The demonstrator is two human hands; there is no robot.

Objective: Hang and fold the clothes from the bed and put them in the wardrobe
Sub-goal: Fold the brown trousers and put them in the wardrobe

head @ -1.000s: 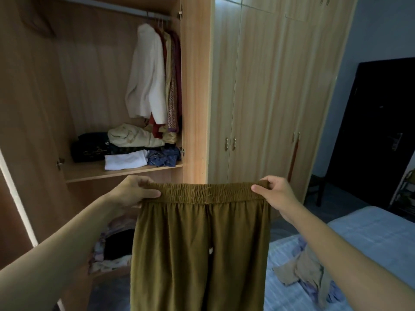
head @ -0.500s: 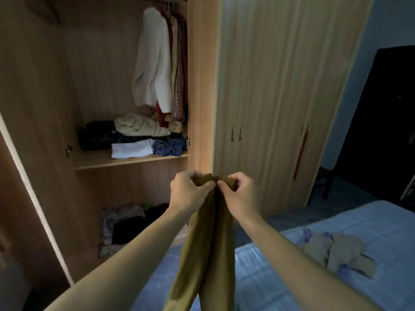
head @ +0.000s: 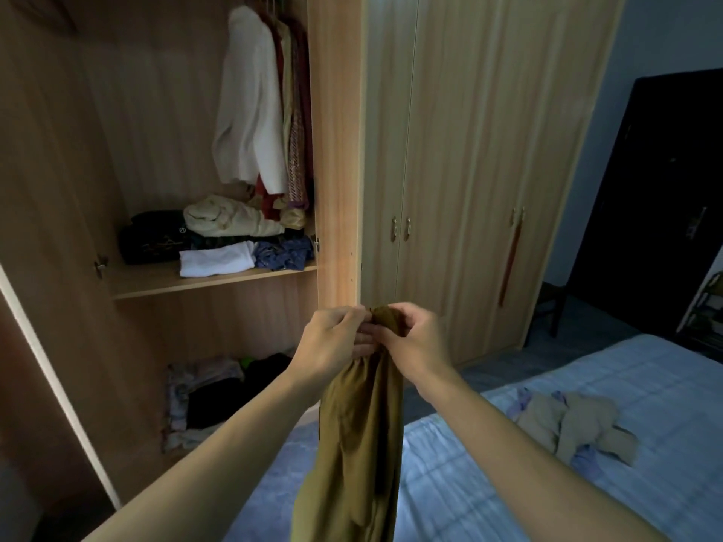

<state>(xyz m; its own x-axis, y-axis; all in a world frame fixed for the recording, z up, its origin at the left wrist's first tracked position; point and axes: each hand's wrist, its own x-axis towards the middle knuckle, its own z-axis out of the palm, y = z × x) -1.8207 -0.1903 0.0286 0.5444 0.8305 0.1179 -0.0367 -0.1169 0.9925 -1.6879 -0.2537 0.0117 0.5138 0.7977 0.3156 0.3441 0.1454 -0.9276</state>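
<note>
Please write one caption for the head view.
Both hands pinch olive trousers at the waistband before the open wardrobe.

A dim bedroom, lit faintly in cool blue tones. A light wood-grain wardrobe [head: 461, 150] fills the far wall; its left section stands open, exposing a hanging rail area and a shelf [head: 211, 281], while 2 pairs of closed doors with small metal handles [head: 401, 228] run to the right. A reddish strap [head: 510, 264] hangs from the handles of the right pair. Beyond the wardrobe, a pale grey-blue wall [head: 665, 37] meets a dark doorway [head: 657, 197]. A dark chair [head: 547, 311] stands on the grey floor [head: 579, 342] near that doorway. At right, a bed [head: 645, 385] carries a pale blue quilted cover.
</note>
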